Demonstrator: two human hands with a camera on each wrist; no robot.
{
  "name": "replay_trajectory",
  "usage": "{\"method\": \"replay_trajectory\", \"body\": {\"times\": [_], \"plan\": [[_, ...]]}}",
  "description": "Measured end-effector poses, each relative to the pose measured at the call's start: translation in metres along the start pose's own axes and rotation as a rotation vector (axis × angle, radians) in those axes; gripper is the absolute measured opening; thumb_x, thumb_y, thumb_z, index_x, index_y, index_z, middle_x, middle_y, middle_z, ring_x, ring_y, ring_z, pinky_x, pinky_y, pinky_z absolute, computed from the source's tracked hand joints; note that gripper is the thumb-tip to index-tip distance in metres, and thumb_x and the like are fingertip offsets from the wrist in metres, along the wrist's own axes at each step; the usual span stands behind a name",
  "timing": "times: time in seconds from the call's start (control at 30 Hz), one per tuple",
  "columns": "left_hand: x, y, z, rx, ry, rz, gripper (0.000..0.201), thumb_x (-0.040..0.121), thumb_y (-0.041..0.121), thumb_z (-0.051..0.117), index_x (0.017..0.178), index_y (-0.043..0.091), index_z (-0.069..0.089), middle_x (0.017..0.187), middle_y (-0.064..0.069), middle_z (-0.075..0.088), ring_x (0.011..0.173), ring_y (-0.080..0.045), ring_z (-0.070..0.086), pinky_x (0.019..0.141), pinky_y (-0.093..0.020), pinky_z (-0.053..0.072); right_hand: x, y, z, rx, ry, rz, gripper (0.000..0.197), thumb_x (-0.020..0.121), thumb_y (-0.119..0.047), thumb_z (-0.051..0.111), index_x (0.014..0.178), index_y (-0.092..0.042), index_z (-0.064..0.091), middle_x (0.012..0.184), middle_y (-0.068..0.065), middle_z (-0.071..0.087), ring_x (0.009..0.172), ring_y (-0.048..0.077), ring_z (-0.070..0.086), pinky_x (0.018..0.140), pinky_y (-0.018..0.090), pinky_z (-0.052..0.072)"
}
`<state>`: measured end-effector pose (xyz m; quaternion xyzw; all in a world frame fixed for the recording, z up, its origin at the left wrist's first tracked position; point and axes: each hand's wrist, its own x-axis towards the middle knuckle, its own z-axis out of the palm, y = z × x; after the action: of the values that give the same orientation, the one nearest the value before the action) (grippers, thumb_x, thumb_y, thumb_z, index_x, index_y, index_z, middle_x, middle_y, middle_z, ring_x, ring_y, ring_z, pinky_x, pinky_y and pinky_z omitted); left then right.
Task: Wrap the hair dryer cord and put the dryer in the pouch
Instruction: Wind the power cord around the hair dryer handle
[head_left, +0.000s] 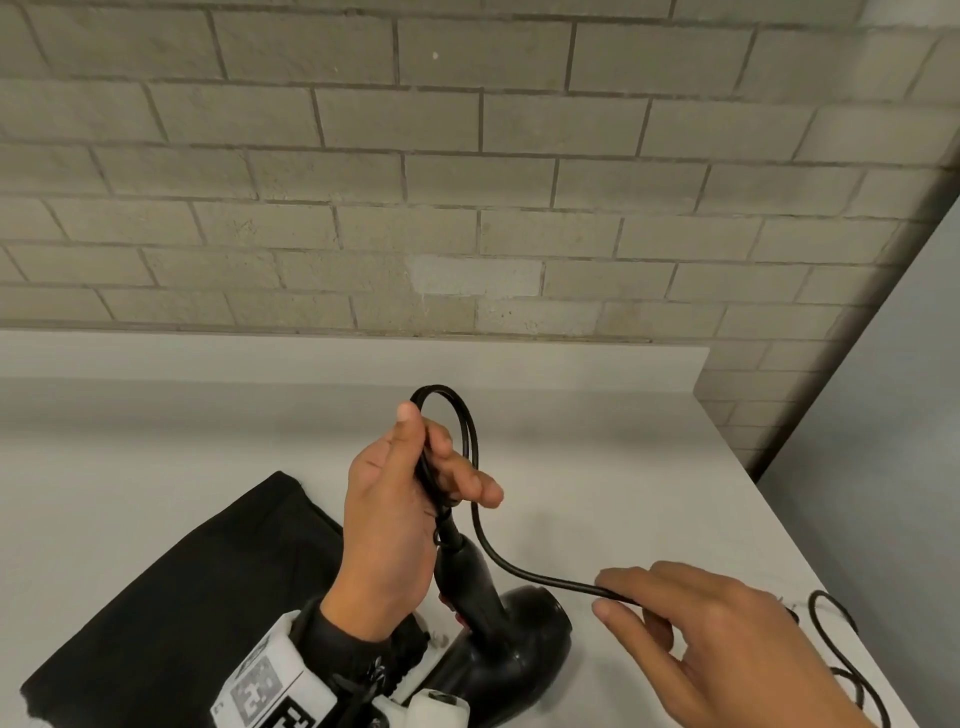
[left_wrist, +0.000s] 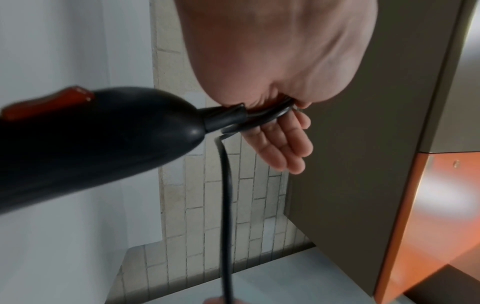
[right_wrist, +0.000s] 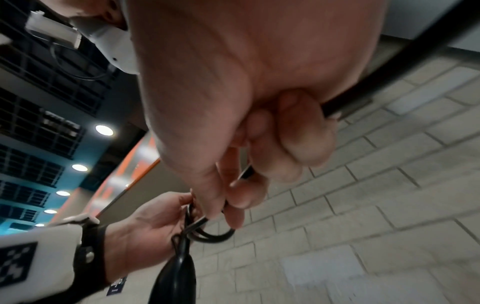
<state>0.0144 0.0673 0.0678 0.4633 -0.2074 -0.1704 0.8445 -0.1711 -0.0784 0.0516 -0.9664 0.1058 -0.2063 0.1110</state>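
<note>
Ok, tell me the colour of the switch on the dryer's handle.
The switch is translucent orange-red, set in the black hair dryer; the left wrist view shows it best.

left hand (head_left: 395, 499) raised, right hand (head_left: 717, 639) low (both pinching)

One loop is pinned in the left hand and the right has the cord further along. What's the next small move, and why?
Probably carry the right hand up and over to lay a second loop beside the first. The left hand pinches a loop of the cord just above the hair dryer handle, and slack cord lies uncoiled on the table at the right. The pouch can wait.
</note>
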Motion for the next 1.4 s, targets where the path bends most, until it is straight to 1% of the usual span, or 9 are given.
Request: {"method": "replay_trajectory", "body": {"times": [0.33, 0.6, 0.77, 0.87, 0.97, 1.07, 1.13, 1.27, 1.4], "plan": [[-0.006, 0.003, 0.007, 0.136, -0.102, 0.011, 0.044, 0.096, 0.039, 0.037, 0.073, 0.007, 0.056, 0.052, -0.015, 0.064, 0.058, -0.033, 0.069, 0.066, -0.035, 0.058, 0.029, -0.018, -0.037, -0.02, 0.112, -0.224, 0.023, 0.095, -0.045, 0.047, 0.093, -0.035, 0.067, 0.061, -0.01, 0.046, 0.045, 0.012, 0.041, 0.036, 0.025, 0.038], [-0.01, 0.006, 0.007, 0.25, -0.32, -0.023, 0.048, 0.1, 0.043, 0.039, 0.073, 0.01, 0.062, 0.052, -0.018, 0.064, 0.048, -0.03, 0.065, 0.058, -0.031, 0.054, 0.063, -0.027, -0.043, 0.115, 0.248, -0.255, 0.018, 0.096, -0.04, 0.055, 0.093, -0.028, 0.069, 0.065, -0.013, 0.051, 0.053, 0.007, 0.041, 0.044, 0.03, 0.043], [-0.012, 0.006, 0.008, 0.229, -0.444, -0.077, 0.049, 0.099, 0.044, 0.038, 0.072, 0.012, 0.064, 0.042, -0.008, 0.054, 0.036, -0.022, 0.051, 0.048, -0.027, 0.047, 0.082, -0.03, -0.033, 0.184, 0.273, -0.225, 0.019, 0.095, -0.042, 0.055, 0.097, -0.029, 0.07, 0.069, -0.015, 0.055, 0.056, -0.003, 0.04, 0.049, 0.025, 0.044], [-0.01, 0.004, 0.006, 0.144, -0.475, -0.12, 0.049, 0.095, 0.049, 0.046, 0.072, 0.009, 0.061, 0.038, 0.0, 0.041, 0.032, -0.012, 0.032, 0.041, -0.019, 0.033, 0.088, -0.026, -0.02, 0.306, 0.278, -0.186, 0.02, 0.094, -0.044, 0.056, 0.1, -0.031, 0.069, 0.079, -0.018, 0.058, 0.057, 0.0, 0.046, 0.055, 0.016, 0.039], [-0.008, 0.004, 0.004, 0.093, -0.512, -0.152, 0.051, 0.088, 0.059, 0.06, 0.069, 0.012, 0.058, 0.039, 0.005, 0.035, 0.034, -0.009, 0.024, 0.043, -0.02, 0.023, 0.091, -0.021, -0.008, 0.411, 0.222, -0.125, 0.035, 0.094, -0.055, 0.048, 0.12, -0.035, 0.061, 0.104, -0.02, 0.052, 0.058, 0.011, 0.052, 0.059, 0.02, 0.046], [-0.007, 0.005, 0.002, 0.053, -0.551, -0.2, 0.051, 0.084, 0.061, 0.064, 0.067, 0.014, 0.055, 0.039, 0.006, 0.033, 0.033, -0.008, 0.022, 0.042, -0.023, 0.017, 0.091, -0.017, 0.004, 0.439, 0.08, -0.153, 0.052, 0.097, -0.061, 0.032, 0.139, -0.034, 0.046, 0.123, -0.019, 0.052, 0.09, 0.009, 0.062, 0.08, 0.027, 0.052], [-0.007, 0.006, 0.002, 0.038, -0.572, -0.219, 0.05, 0.084, 0.06, 0.065, 0.066, 0.015, 0.055, 0.038, 0.007, 0.033, 0.032, -0.008, 0.022, 0.042, -0.022, 0.018, 0.092, -0.013, 0.009, 0.459, 0.032, -0.212, 0.043, 0.101, -0.051, 0.032, 0.135, -0.03, 0.048, 0.115, -0.02, 0.058, 0.096, 0.001, 0.06, 0.083, 0.023, 0.05], [-0.008, 0.005, 0.003, 0.051, -0.592, -0.213, 0.049, 0.085, 0.06, 0.064, 0.066, 0.016, 0.056, 0.039, 0.006, 0.035, 0.032, -0.009, 0.025, 0.042, -0.023, 0.02, 0.095, -0.009, 0.015, 0.405, 0.106, -0.261, 0.025, 0.099, -0.03, 0.034, 0.115, -0.023, 0.053, 0.077, -0.015, 0.05, 0.067, 0.003, 0.048, 0.06, 0.02, 0.042], [-0.008, 0.002, 0.003, 0.067, -0.622, -0.178, 0.044, 0.09, 0.056, 0.06, 0.074, 0.016, 0.058, 0.044, 0.004, 0.044, 0.037, -0.013, 0.039, 0.046, -0.023, 0.035, 0.096, -0.009, 0.017, 0.493, 0.195, -0.229, 0.024, 0.097, -0.026, 0.034, 0.108, -0.017, 0.054, 0.074, -0.02, 0.044, 0.065, 0.003, 0.045, 0.06, 0.016, 0.038]]}}
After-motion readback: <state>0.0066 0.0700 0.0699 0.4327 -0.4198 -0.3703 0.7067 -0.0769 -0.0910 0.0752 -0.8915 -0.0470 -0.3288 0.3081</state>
